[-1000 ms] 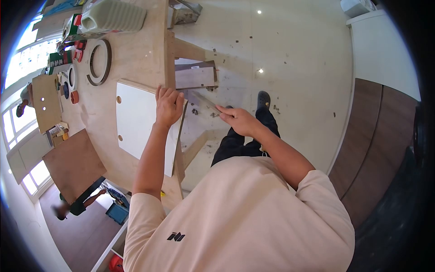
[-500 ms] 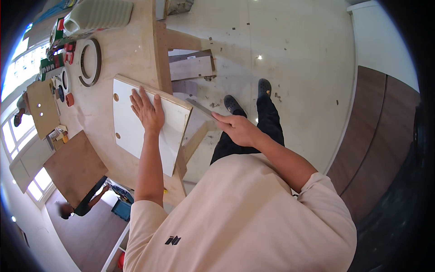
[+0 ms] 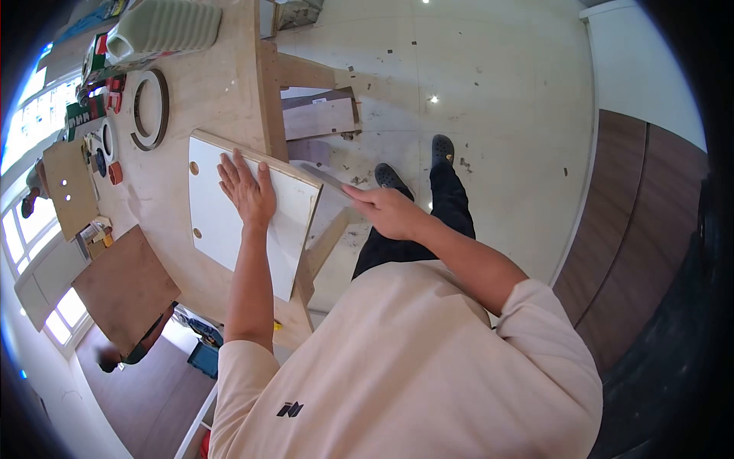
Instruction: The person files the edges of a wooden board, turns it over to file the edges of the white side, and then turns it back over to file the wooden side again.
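A white panel (image 3: 279,222) with two round holes lies on the wooden workbench (image 3: 218,88), its right end reaching over the bench edge. My left hand (image 3: 251,191) rests flat on the panel's face, fingers spread. My right hand (image 3: 386,210) is closed around the near end of a long flat grey tool (image 3: 325,177), just off the panel's right corner. The tool's far end is beside the panel's upper edge; whether it touches cannot be made out.
Edging rolls (image 3: 151,109), a pale ridged container (image 3: 164,30) and a brown board (image 3: 126,289) are on the bench. Offcuts (image 3: 321,116) lie beneath it. Another person (image 3: 145,344) is at lower left, behind the brown board.
My right hand has moved slightly left and up with the grey tool, whose far end is now further along the panel's edge. My left hand stays on the panel.
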Demonstrator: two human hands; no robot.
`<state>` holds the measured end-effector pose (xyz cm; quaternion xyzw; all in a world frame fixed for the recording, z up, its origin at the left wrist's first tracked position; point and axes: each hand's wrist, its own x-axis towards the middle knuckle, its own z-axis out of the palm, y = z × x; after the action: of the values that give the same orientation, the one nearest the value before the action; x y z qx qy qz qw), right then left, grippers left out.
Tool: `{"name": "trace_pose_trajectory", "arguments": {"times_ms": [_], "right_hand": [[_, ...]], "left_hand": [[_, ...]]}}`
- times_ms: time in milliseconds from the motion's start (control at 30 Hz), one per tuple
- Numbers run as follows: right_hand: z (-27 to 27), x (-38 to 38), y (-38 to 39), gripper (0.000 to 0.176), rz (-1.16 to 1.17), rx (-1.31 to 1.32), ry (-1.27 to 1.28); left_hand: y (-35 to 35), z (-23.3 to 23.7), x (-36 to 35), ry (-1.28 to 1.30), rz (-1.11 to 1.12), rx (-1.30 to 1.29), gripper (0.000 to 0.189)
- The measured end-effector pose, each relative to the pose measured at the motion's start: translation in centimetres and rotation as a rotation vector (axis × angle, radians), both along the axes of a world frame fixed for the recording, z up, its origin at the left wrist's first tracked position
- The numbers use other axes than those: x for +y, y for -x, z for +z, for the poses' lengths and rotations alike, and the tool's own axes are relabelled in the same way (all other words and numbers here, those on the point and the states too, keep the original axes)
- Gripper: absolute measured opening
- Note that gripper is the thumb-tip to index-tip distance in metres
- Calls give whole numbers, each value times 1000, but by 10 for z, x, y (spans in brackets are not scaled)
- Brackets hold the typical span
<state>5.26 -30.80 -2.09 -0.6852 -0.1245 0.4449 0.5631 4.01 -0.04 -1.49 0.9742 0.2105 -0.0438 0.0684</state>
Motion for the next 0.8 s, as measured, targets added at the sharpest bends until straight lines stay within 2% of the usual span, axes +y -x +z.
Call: {"name": "trace_pose_trajectory", "arguments": {"times_ms": [133, 233, 333, 433, 533, 633, 800], "right_hand": [[-11, 31, -24, 45, 54, 51, -82], [-14, 2, -18, 42, -17, -54, -13], [-9, -27, 3, 42, 6, -43, 39], [-14, -9, 10, 42, -48, -73, -45], [-17, 30, -18, 43, 65, -105, -15], [-8, 21, -34, 44, 28, 40, -67], [-8, -19, 5, 44, -10, 40, -42]], "left_hand": [[0, 2, -1, 19, 0, 4, 77], [-1, 1, 0, 1, 0, 10, 76], [0, 3, -3, 24, 4, -4, 74], [1, 1, -1, 12, 0, -7, 74], [2, 1, 0, 17, 2, 1, 74], [-1, 2, -1, 26, 15, 16, 74], [1, 0, -2, 25, 12, 6, 74]]}}
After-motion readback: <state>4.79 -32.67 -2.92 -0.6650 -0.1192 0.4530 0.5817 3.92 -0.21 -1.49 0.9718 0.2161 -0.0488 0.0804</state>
